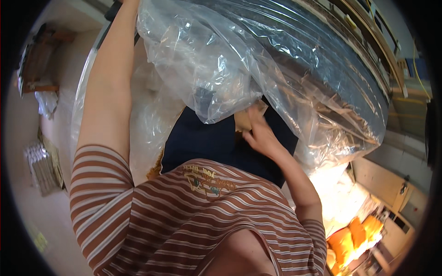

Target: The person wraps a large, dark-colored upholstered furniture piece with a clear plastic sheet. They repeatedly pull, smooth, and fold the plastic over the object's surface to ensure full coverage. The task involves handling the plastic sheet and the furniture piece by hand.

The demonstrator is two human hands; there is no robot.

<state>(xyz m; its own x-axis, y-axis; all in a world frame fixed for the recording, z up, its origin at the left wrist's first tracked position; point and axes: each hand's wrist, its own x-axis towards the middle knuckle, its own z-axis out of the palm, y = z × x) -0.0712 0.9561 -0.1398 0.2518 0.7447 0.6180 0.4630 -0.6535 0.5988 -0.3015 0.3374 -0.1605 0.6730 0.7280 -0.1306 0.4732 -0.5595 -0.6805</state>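
Clear crinkled plastic sheeting (198, 60) hangs in loose folds before me, its lower edge over my dark navy trousers (198, 140). My left arm (108, 87) stretches up past the left side of the sheeting, and its hand lies beyond the top of the picture. Below the sheeting's hanging edge is my right hand (262, 133), over my lap. Its fingers reach upward, slightly blurred, with the thumb apart; their tips touch or nearly touch the plastic. A tan patch (242, 120) shows beside the fingers; what it belongs to I cannot tell.
Under the plastic runs a long dark surface (294, 41), with a wooden rail (382, 55) along its far side. Orange cloth-like bundles (354, 237) lie at the lower right, near a bright light. A silvery wrapped stack (43, 168) rests on the floor at left.
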